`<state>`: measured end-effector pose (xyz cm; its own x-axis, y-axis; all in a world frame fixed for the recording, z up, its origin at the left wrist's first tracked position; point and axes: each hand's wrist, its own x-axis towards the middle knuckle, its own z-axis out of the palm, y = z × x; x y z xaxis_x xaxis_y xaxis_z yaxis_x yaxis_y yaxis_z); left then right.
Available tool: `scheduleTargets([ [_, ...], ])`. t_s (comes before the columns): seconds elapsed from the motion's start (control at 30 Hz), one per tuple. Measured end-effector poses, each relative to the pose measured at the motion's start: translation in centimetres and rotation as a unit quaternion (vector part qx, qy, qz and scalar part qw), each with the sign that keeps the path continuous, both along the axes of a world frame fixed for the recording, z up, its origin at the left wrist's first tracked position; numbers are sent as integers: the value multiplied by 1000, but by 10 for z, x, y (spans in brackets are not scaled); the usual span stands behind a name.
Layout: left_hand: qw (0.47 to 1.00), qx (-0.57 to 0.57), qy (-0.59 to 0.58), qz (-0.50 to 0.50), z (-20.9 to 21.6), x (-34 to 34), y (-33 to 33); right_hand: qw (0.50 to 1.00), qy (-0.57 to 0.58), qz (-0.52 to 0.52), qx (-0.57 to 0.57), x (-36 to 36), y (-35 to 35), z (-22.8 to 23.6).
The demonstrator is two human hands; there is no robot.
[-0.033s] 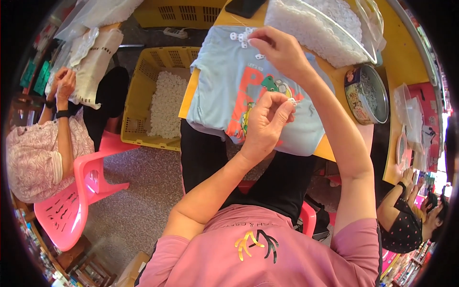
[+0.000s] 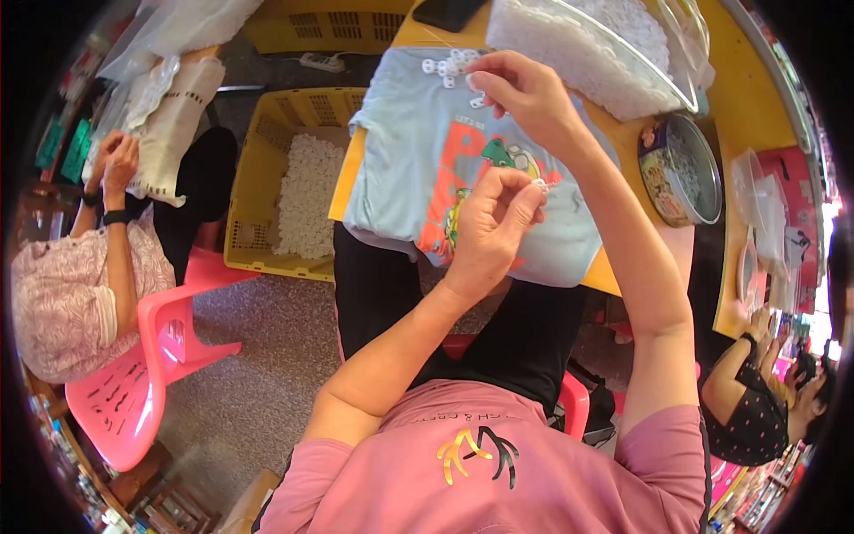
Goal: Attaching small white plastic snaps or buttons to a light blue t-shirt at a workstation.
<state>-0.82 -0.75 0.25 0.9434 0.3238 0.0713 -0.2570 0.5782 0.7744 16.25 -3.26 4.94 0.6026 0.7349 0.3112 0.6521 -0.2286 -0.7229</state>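
Observation:
My left hand is closed in a pinch over the printed shirt. Between its thumb and forefinger sits a small white plastic piece with a thin, shiny tip. Farther off, my right hand reaches to a cluster of small white plastic pieces on the cloth. A white bit shows at the right thumb and fingertips, which are drawn together on it. Beneath both hands a light blue shirt with a red and green print is spread over the yellow table.
A clear tub heaped with white pieces stands at the back right, near a round tin of small metal parts. A yellow crate holds white pieces at left. Another person works beside a pink chair. A dark phone lies far back.
The right fingertips have shifted slightly rightward relative to the white cluster. The left hand keeps its pinch, and the whole picture has moved slightly.

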Motion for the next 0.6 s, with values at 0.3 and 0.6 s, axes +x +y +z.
scheduleTargets([
  [0.3, 999, 37, -24, 22, 1, 5, 0, 819, 519, -80, 231, -59, -93, -1],
  [0.6, 993, 92, -71, 34, -6, 9, -2, 776, 540, -113, 305, -84, -115, -15],
])
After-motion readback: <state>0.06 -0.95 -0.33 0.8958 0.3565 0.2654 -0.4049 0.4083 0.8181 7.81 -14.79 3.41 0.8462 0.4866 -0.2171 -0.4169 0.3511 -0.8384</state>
